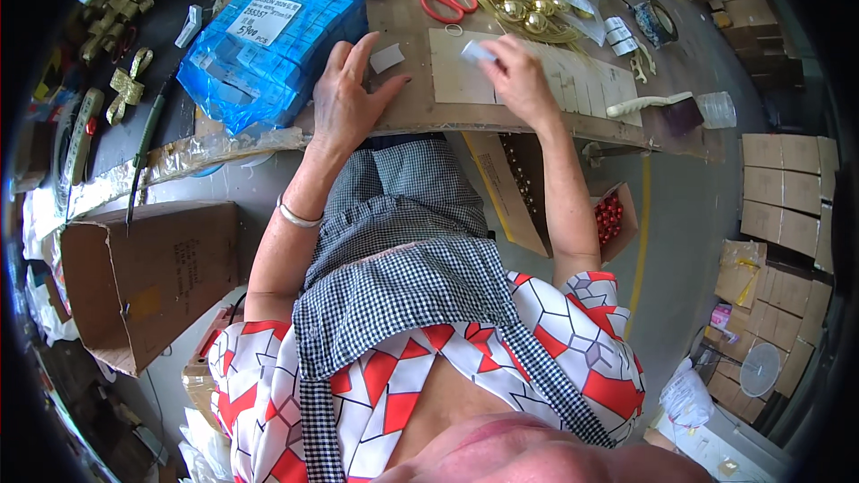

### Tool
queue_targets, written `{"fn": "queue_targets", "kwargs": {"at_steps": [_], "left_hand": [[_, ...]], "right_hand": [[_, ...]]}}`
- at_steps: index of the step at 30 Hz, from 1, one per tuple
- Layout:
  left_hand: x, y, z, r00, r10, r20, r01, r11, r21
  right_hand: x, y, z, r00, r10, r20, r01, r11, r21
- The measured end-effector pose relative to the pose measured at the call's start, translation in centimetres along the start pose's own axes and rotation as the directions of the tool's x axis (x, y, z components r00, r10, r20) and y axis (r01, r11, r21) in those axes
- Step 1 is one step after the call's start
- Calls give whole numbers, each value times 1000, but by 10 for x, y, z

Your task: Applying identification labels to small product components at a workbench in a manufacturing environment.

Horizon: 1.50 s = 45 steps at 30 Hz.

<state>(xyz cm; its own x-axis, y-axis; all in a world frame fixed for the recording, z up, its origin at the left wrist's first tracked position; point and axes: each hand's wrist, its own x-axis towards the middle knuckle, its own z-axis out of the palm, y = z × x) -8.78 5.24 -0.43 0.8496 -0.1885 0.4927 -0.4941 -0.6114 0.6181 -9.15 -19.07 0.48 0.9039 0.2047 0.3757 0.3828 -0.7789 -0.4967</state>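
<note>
My left hand [344,94] rests at the table edge with its thumb stretched away from the fingers. It holds nothing, and its fingers are beside or against the right side of a blue plastic-wrapped package [295,45] with a white label. A small white paper piece [386,58] lies just right of that hand. Between the thumb and fingers of my right hand [519,80] is a small white slip [474,51]. This hand is over a pale flat board [582,89] marked with lines.
Red-handled scissors [447,2] and gold bead balls [510,7] lie farther back. A white-handled brush [649,104], a clear cup [718,110] and a tape roll [655,22] are at right. Below the table stand a cardboard box [152,277] and a box of red beads [609,217].
</note>
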Motion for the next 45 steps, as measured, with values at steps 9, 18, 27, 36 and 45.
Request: {"fn": "queue_targets", "kwargs": {"at_steps": [9, 18, 27, 36, 45], "left_hand": [[-10, 25, 11, 982, 164, 94, -140, 964, -225], [16, 34, 54, 943, 141, 303, -7, 915, -403], [6, 36, 77, 945, -1, 326, 231, 706, -669], [1, 50, 69, 989, -30, 142, 110, 796, -595], [1, 49, 68, 990, -49, 132, 113, 834, -540]], "right_hand": [[-13, -3, -5, 983, -181, 27, 182, 980, -75], [-20, -7, -6, 991, -135, 14, 133, 986, 97], [-19, -16, 0, 944, 311, 108, -310, 734, 603], [10, -4, 4, 993, -69, -90, 41, 957, -287], [22, 8, 14, 978, -152, 140, 198, 889, -412]]}}
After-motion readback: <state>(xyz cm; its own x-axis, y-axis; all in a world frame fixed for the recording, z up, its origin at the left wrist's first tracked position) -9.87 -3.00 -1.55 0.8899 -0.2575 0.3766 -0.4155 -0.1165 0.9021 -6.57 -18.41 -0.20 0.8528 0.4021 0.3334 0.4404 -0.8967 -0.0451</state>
